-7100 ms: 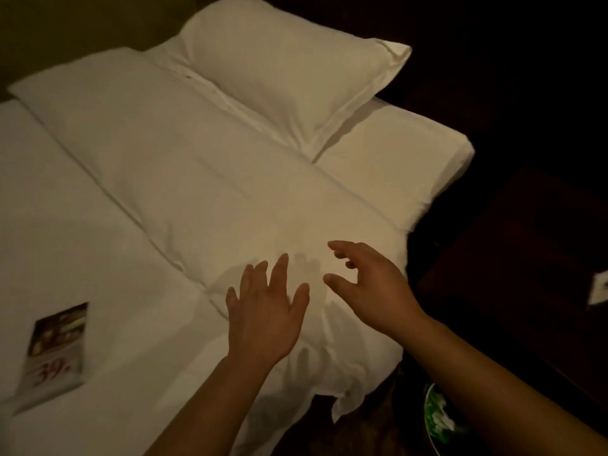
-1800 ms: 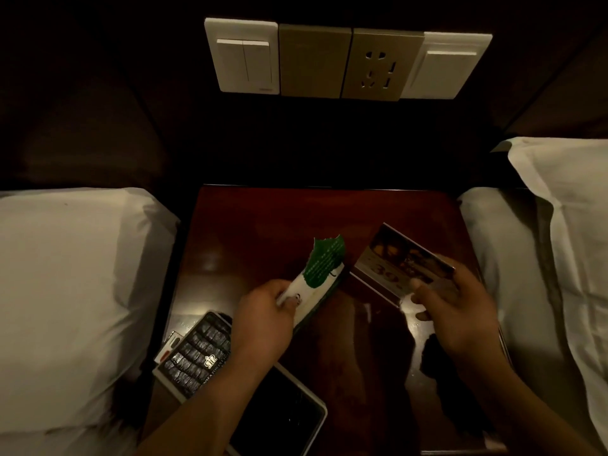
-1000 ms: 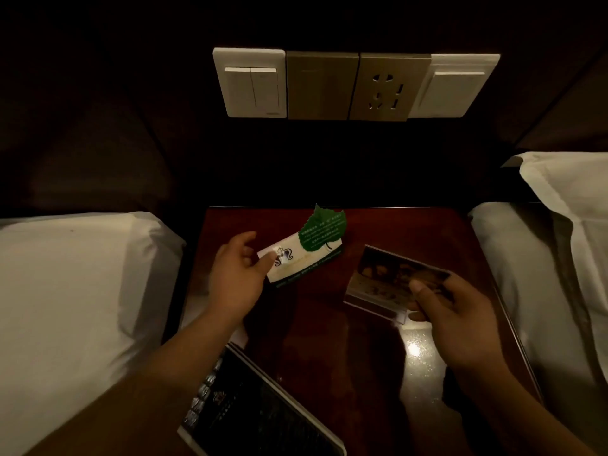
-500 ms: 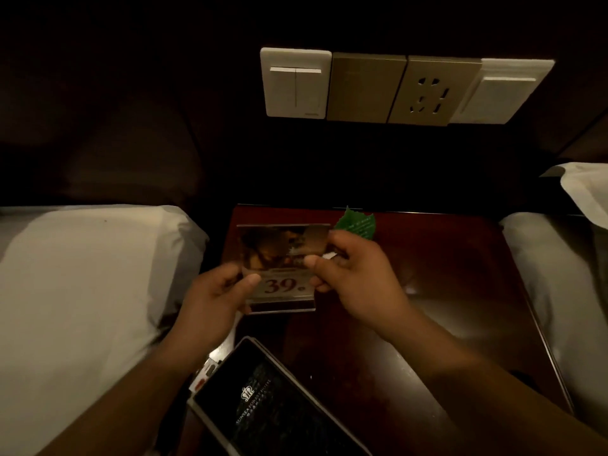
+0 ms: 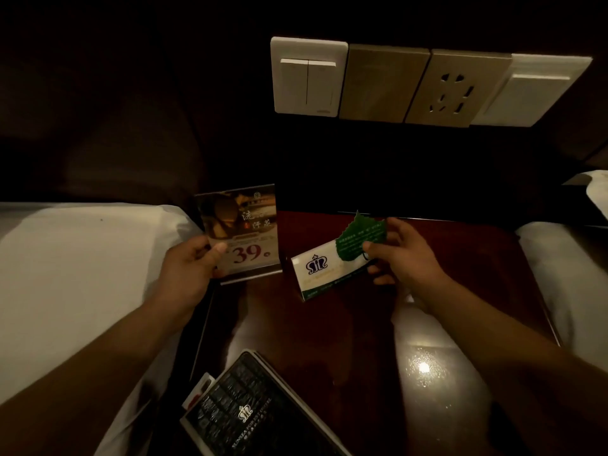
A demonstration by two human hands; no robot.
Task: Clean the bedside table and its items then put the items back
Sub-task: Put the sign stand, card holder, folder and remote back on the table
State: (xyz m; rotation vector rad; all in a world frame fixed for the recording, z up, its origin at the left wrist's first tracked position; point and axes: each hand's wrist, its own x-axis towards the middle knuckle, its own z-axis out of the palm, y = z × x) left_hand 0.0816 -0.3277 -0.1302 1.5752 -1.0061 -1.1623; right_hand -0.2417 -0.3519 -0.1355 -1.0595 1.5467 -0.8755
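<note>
Upright, sign (image 5: 243, 235) in left grip (image 5: 187, 274).

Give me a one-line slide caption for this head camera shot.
Left hand stands the acrylic sign while right hand holds the leaf card on the bedside table.

On your table (image 5: 362, 327) the sign (image 5: 243, 232) stands left of the card (image 5: 332, 268); the folder (image 5: 250, 413) lies before them.
</note>
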